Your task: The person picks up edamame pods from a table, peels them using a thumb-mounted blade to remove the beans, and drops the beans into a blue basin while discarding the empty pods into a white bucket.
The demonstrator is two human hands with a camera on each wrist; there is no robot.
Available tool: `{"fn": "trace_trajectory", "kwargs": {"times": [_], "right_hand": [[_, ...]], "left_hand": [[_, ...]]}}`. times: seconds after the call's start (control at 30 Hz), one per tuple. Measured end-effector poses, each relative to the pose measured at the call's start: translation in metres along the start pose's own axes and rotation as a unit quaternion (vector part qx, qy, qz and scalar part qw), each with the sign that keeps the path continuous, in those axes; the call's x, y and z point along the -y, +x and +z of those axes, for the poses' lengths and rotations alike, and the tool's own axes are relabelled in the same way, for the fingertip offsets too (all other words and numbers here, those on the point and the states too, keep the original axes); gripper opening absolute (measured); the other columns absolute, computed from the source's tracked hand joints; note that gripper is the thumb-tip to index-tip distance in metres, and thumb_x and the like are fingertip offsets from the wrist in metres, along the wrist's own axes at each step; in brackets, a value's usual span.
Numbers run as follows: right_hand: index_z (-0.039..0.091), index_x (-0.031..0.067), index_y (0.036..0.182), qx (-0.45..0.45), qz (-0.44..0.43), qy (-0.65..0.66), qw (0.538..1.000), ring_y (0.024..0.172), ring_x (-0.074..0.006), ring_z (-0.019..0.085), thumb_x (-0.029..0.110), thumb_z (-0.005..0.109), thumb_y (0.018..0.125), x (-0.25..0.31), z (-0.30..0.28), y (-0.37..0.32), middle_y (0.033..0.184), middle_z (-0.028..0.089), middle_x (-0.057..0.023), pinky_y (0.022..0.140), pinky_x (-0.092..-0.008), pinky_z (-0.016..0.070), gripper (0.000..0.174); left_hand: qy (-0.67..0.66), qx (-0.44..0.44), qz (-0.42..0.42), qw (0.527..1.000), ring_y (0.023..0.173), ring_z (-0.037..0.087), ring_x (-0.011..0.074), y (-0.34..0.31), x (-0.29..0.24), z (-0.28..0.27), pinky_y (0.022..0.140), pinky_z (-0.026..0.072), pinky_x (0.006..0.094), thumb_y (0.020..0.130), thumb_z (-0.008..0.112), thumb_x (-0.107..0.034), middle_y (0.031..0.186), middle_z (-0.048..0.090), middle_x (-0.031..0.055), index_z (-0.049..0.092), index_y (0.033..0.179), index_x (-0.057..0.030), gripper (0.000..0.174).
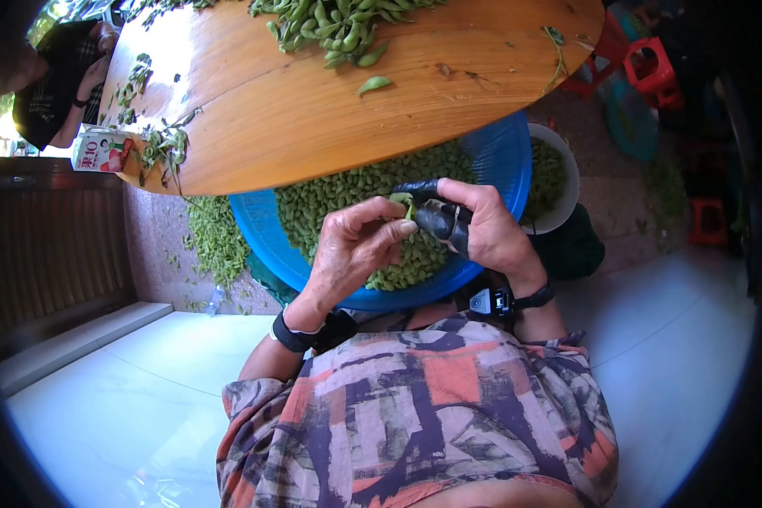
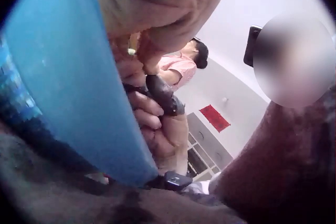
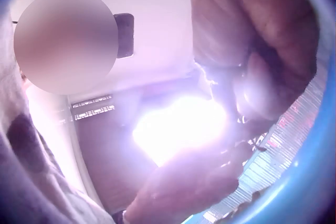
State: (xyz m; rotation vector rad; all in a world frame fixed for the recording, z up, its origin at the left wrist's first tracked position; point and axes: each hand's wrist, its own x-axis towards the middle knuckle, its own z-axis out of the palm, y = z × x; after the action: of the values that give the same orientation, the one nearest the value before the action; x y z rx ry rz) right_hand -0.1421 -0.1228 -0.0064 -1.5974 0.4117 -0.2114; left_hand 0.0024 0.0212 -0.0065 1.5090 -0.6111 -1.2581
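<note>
Over a blue basin (image 1: 516, 161) filled with green soybean pods (image 1: 313, 203), both hands meet at one green soybean pod (image 1: 403, 201). My left hand (image 1: 356, 241) pinches it between thumb and index finger. From the other side, my right hand (image 1: 491, 224) grips it with black-covered fingers (image 1: 436, 222), its thumb and index closing around the pod's end. In the left wrist view, the black covers (image 2: 163, 95) sit on the right hand, and a pale green bit (image 2: 132, 44) shows between the fingers. Glare washes out much of the right wrist view.
A wooden table (image 1: 381, 118) overhangs the basin, with a pile of unshelled pods (image 1: 339, 25) and a carton (image 1: 102, 151) on it. A white bucket (image 1: 567, 190) stands right of the basin. Empty pods (image 1: 216, 237) litter the floor left. Red stools (image 1: 652, 68) stand far right.
</note>
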Motion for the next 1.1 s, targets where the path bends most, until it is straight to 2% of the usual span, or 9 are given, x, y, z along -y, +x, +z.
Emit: {"fn": "trace_trajectory", "kwargs": {"times": [0.13,0.27,0.33,0.43,0.67,0.9,1.0,1.07,1.1], "right_hand": [[0.063,-0.0027,0.114,-0.047,-0.002,0.098,0.994,0.084,-0.0032,0.052,0.000,0.058,0.083,-0.013,0.004,-0.003,0.086,0.063,0.0006,0.072,-0.0209,0.0462,0.031],[0.064,-0.0019,0.113,-0.080,0.028,0.042,0.996,0.076,-0.0019,0.052,-0.001,0.055,0.085,-0.004,0.006,-0.003,0.082,0.060,0.0020,0.064,-0.0195,0.0451,0.029],[0.065,0.0011,0.111,-0.081,0.092,0.181,0.976,0.064,-0.0013,0.051,0.000,0.056,0.087,-0.004,0.007,-0.006,0.075,0.057,0.0037,0.053,-0.0183,0.0409,0.026],[0.066,0.0032,0.108,-0.052,0.074,0.235,0.968,0.056,-0.0010,0.047,0.003,0.059,0.088,-0.008,0.009,-0.012,0.070,0.055,0.0054,0.047,-0.0173,0.0357,0.021],[0.063,0.0036,0.089,-0.035,0.097,0.228,0.968,0.056,-0.0018,0.049,0.008,0.060,0.090,-0.004,0.015,-0.019,0.065,0.054,0.0048,0.047,-0.0188,0.0361,0.006],[0.064,0.0027,0.091,-0.019,0.079,0.172,0.982,0.059,-0.0031,0.051,0.005,0.058,0.088,0.002,0.014,-0.020,0.068,0.056,0.0027,0.051,-0.0205,0.0385,0.007],[0.063,0.0018,0.095,-0.042,0.052,0.052,0.996,0.066,-0.0057,0.053,0.003,0.059,0.085,0.004,0.014,-0.017,0.071,0.056,-0.0010,0.056,-0.0257,0.0420,0.011],[0.062,0.0003,0.098,-0.074,0.040,0.034,0.996,0.069,-0.0158,0.056,-0.001,0.059,0.079,0.005,0.018,-0.017,0.076,0.056,-0.0086,0.061,-0.0312,0.0440,0.019],[0.062,0.0003,0.098,-0.074,0.038,0.034,0.996,0.069,-0.0158,0.056,-0.001,0.059,0.079,0.003,0.020,-0.016,0.076,0.056,-0.0086,0.061,-0.0312,0.0440,0.019]], "left_hand": [[-0.087,0.035,0.026,0.995,0.062,0.062,0.0086,0.004,0.011,0.000,0.055,0.0503,0.0232,0.091,0.066,-0.009,0.072,0.065,0.0039,0.063,0.097,0.0010,0.012],[-0.147,0.049,0.005,0.988,0.064,0.063,0.0110,0.006,0.008,-0.001,0.056,0.0513,0.0240,0.090,0.067,-0.007,0.073,0.066,0.0062,0.063,0.097,0.0014,0.012],[-0.180,0.055,-0.007,0.982,0.064,0.064,0.0127,0.007,0.010,-0.006,0.056,0.0519,0.0246,0.090,0.066,-0.005,0.075,0.066,0.0073,0.063,0.095,0.0002,0.008],[-0.222,0.025,0.039,0.974,0.064,0.063,0.0131,0.010,0.016,-0.005,0.055,0.0518,0.0249,0.089,0.067,-0.004,0.074,0.066,0.0071,0.061,0.090,-0.0011,0.007],[-0.219,-0.017,0.081,0.972,0.062,0.064,0.0149,0.010,0.014,0.005,0.049,0.0508,0.0246,0.084,0.070,0.001,0.077,0.065,0.0077,0.053,0.092,-0.0046,0.020],[-0.190,-0.042,0.102,0.976,0.062,0.065,0.0143,0.008,0.012,0.010,0.050,0.0512,0.0249,0.082,0.071,0.003,0.079,0.065,0.0078,0.051,0.096,-0.0039,0.025],[-0.164,-0.021,0.081,0.983,0.063,0.064,0.0125,0.009,0.014,0.007,0.053,0.0513,0.0244,0.083,0.071,0.002,0.080,0.065,0.0056,0.055,0.103,-0.0023,0.026],[-0.140,-0.006,0.063,0.988,0.064,0.063,0.0111,0.008,0.015,0.006,0.055,0.0511,0.0237,0.084,0.070,0.000,0.080,0.065,0.0040,0.058,0.108,-0.0010,0.027],[-0.111,-0.011,0.066,0.992,0.064,0.061,0.0096,0.008,0.015,0.006,0.057,0.0502,0.0228,0.086,0.069,-0.002,0.079,0.064,0.0025,0.059,0.114,-0.0010,0.030]]}}
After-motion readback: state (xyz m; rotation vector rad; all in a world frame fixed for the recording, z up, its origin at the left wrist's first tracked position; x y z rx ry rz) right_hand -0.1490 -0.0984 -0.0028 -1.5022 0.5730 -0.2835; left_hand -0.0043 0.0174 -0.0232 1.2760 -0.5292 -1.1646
